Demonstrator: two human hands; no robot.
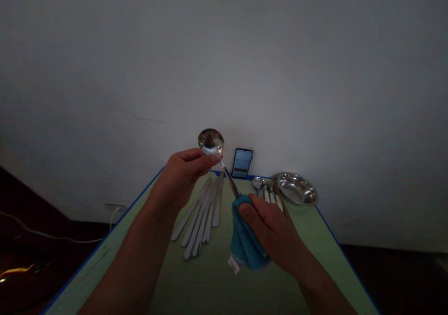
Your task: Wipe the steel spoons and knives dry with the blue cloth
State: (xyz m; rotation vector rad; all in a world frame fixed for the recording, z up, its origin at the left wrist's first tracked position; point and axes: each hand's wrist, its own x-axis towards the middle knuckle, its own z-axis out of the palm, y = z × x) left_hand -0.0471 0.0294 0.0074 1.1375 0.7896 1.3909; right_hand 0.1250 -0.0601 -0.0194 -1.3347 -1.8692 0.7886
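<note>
Left fingers (207, 161) in a raised pinch, right fingers (249, 213) lower, curled, forearms (140, 245) convergent.

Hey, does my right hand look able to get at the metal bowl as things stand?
Probably yes, once freed: the right hand holds a blue cloth around the ladle handle. White-handled cutlery lies near the metal bowl, but nothing appears to cover it.

I get a dim, greyish feed: the wall (224, 63) looks dull, and the floor (402, 277) at both sides sinks nearly to black. I see glints on the ladle (210, 140) and bowl (297, 189), and a faint glow from the phone (242, 162). Fine detail smears; the cloth's tag (233, 265) is unreadable to me.
</note>
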